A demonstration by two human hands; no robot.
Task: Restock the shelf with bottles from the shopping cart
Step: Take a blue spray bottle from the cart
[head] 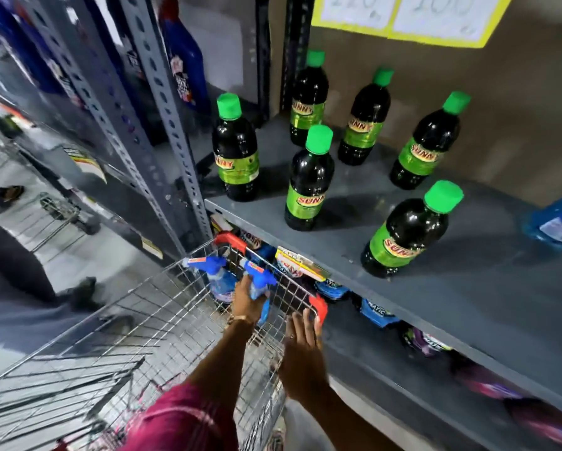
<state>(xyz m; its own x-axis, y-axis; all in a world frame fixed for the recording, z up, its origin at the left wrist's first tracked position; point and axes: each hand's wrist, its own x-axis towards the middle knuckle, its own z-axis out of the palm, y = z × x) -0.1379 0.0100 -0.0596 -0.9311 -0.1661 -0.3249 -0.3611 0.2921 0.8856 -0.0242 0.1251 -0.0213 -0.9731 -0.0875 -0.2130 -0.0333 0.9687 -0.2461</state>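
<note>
A wire shopping cart (117,323) with red corner guards stands against the grey shelf (452,288). Inside its far end are two blue spray bottles. My left hand (245,302) reaches into the cart and is closed around the neck of the right spray bottle (256,278); the other spray bottle (216,275) stands just left of it. My right hand (300,349) hovers with fingers spread over the cart's right rim, holding nothing. Several dark bottles with green caps (308,180) stand upright on the shelf. A blue bottle (556,222) lies at the shelf's right edge.
A perforated grey upright (172,125) separates this bay from the left bay, where blue bottles (185,60) stand. Packets (377,312) fill the shelf below. Yellow-bordered price tags (403,14) hang above. A person's shoes (84,288) stand on the floor at left.
</note>
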